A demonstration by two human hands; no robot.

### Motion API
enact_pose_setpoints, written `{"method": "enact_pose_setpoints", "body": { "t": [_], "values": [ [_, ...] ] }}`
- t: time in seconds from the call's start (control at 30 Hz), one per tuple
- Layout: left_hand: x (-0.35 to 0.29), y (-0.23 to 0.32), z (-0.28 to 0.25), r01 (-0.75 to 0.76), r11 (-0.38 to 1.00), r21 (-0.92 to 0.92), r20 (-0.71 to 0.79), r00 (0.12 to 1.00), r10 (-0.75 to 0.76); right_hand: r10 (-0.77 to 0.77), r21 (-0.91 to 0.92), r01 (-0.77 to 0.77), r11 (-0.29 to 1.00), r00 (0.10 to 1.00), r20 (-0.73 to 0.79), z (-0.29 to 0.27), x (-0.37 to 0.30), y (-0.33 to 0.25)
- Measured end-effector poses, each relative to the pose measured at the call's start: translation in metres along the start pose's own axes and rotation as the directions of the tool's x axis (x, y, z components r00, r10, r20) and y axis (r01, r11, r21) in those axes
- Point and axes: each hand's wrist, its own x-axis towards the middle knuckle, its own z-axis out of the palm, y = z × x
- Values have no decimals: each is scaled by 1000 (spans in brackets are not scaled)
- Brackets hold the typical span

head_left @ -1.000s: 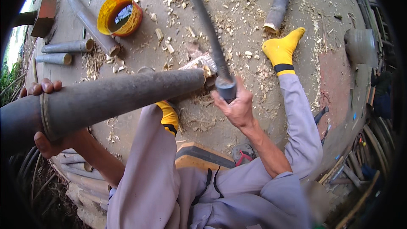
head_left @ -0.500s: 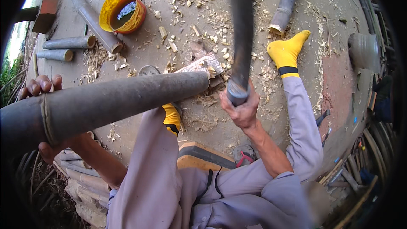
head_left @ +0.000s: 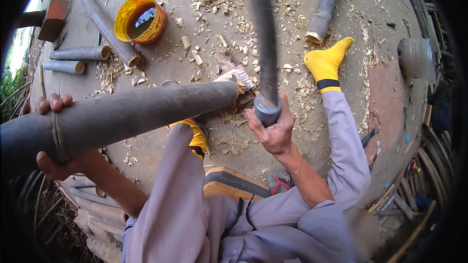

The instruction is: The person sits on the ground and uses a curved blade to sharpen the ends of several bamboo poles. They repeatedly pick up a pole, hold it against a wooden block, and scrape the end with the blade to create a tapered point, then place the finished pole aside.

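A thick, dark bamboo pole [head_left: 146, 109] slants from the left edge to the middle, its cut end near a pale, chipped wood block [head_left: 239, 78]. My left hand [head_left: 51, 104] is wrapped round it by a node, fingertips over the far side and thumb on the near side; the palm is hidden beneath. To the right, my right hand [head_left: 275, 131] is closed round the metal-ringed end of a long, dark, machete-like tool [head_left: 265, 34]. The tool's length runs up past the top edge and is smeared by motion. It stands just right of the pole's end, apart from it.
Wood chips [head_left: 209, 0] litter the ground. A yellow bucket [head_left: 158, 24] with dark liquid stands at far left, beside several bamboo lengths [head_left: 80, 53]. Another bamboo pole [head_left: 325, 9] lies by my yellow-socked right foot [head_left: 329, 61]. Below me is a wooden seat [head_left: 234, 182].
My right hand and the tool have shifted slightly left, and the tool leans a little differently. The bamboo pole's cut end has moved slightly left; my left hand keeps its grip.
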Motion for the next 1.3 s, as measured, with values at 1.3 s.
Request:
{"method": "enact_pose_setpoints", "body": {
  "t": [1.3],
  "values": [
    [2, 14, 1, 5, 999, 39, -132, 991, 0, 240, -131, -225, 965, 964, 111, 3, -11, 38]
  ]
}}
